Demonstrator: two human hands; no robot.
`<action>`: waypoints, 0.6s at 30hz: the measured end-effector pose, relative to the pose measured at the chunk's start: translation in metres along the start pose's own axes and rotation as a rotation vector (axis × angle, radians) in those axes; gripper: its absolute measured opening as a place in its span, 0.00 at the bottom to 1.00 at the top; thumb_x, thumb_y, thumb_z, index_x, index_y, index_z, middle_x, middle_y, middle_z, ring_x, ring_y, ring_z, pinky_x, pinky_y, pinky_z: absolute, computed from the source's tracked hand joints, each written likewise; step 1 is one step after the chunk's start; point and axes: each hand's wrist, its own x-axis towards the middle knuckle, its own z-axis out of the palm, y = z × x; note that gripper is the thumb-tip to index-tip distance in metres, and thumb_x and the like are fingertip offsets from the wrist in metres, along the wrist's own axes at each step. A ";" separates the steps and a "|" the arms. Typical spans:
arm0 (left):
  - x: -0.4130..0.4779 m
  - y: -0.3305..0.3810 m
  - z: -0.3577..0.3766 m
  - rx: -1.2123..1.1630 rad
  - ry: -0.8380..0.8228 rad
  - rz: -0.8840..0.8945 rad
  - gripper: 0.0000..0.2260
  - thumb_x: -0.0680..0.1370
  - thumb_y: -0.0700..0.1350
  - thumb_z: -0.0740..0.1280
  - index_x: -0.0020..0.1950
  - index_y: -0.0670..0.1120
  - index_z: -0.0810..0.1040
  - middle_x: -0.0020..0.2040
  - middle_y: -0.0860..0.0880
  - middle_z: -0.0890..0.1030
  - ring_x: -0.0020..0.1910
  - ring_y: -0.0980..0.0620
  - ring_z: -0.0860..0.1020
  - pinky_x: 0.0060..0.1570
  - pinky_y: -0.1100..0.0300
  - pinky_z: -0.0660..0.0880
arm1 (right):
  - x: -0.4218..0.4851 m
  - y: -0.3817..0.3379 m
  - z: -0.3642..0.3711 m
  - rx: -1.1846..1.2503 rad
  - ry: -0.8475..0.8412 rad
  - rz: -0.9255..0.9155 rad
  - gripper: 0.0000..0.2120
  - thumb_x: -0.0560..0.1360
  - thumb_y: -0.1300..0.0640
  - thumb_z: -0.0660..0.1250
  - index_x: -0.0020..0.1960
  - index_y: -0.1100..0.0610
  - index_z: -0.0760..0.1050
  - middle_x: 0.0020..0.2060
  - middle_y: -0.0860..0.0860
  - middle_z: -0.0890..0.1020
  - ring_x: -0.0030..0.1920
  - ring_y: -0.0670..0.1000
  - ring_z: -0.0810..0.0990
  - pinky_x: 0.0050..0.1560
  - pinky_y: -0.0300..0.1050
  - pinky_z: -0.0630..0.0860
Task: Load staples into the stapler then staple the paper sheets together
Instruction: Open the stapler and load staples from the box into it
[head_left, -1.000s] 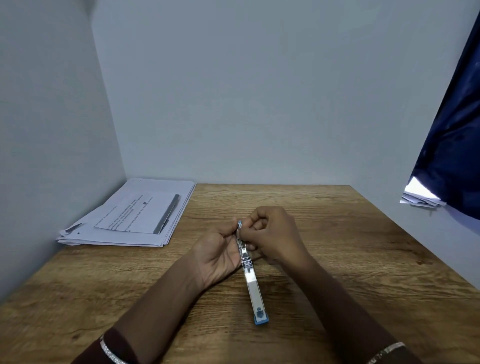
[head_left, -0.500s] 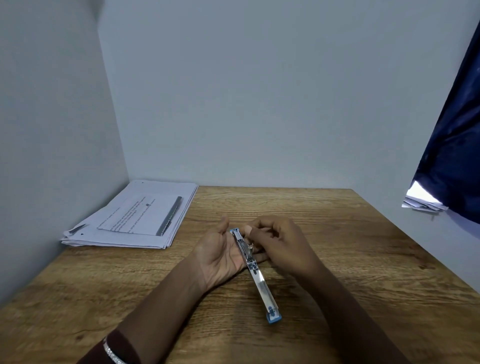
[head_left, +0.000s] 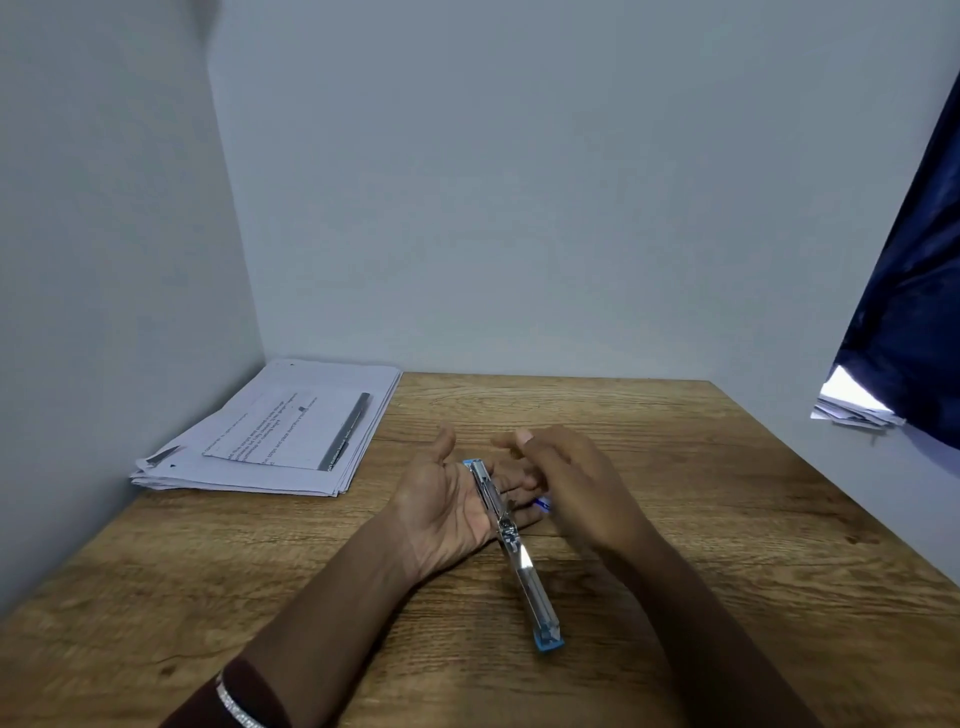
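You are now lying your left hand (head_left: 447, 509) open, palm up, with the opened stapler (head_left: 511, 545) resting across your palm and fingers; half a second ago your thumb was closer in beside the stapler's far end, and a second ago both hands were pinching at that end. Your right hand (head_left: 566, 483) is moving off the stapler, fingers loosely curled, hovering just to the right of it over your left fingertips. The stapler is also swinging: its near blue tip is drifting further right and lying over the table (head_left: 675, 519), well past your wrist. That is suggesting the fiddling at the far end is pausing, and the magazine is lying exposed for loading. Whether staples are already sitting in the channel is hard to make out, since the metal is glaring. A small blue-and-white bit is peeking out under your right hand, just right of the stapler, possibly a staple box, though most of it is hidden. I cannot tell whether your right hand is holding anything. The paper sheets (head_left: 270, 436) are waiting well to the left of the stapler, with a grey pen (head_left: 345, 431) lying on top.
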 end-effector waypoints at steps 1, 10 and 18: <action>0.001 0.001 -0.001 -0.004 0.005 0.001 0.42 0.81 0.68 0.48 0.67 0.29 0.73 0.68 0.27 0.74 0.68 0.34 0.75 0.75 0.37 0.61 | 0.001 -0.002 -0.006 0.012 -0.018 0.010 0.11 0.82 0.50 0.64 0.56 0.50 0.84 0.43 0.51 0.86 0.45 0.50 0.87 0.42 0.43 0.81; -0.005 0.005 0.005 -0.096 -0.060 0.063 0.45 0.80 0.69 0.49 0.79 0.32 0.49 0.68 0.24 0.72 0.60 0.26 0.78 0.56 0.38 0.79 | -0.004 0.002 -0.010 -0.038 -0.190 -0.110 0.08 0.73 0.61 0.77 0.51 0.57 0.87 0.45 0.57 0.89 0.48 0.61 0.87 0.49 0.54 0.85; -0.003 0.003 0.000 -0.024 -0.168 0.031 0.47 0.79 0.70 0.51 0.70 0.25 0.66 0.50 0.31 0.81 0.40 0.46 0.79 0.40 0.50 0.83 | 0.002 0.011 0.013 -0.284 0.041 -0.228 0.10 0.71 0.60 0.78 0.52 0.53 0.87 0.37 0.47 0.86 0.34 0.43 0.82 0.38 0.35 0.79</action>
